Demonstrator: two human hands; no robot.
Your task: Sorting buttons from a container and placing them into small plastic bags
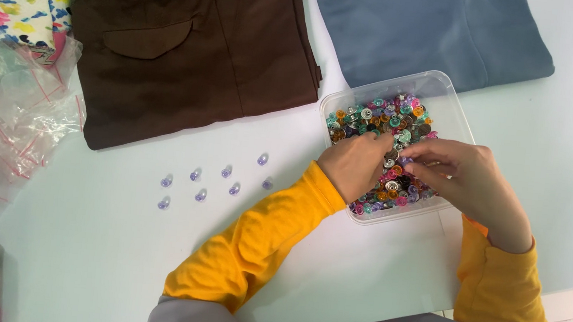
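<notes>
Right of centre on the white desk (113, 256), both hands dig in a clear plastic tub (443, 92) of small multicoloured buttons (383, 118). The left hand (356, 163) and right hand (465, 178) have fingertips pinched together among them; whether they grip any I cannot tell. Eight lilac buttons (213, 182) lie left of the tub.

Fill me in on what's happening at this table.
A person in yellow sleeves has both hands in a clear plastic tub of mixed coloured buttons: the left hand and right hand meet over the pile, fingertips pinching among the pieces. Eight pale purple buttons lie set apart on the table. Folded brown trousers and a blue shirt lie beyond.
</notes>
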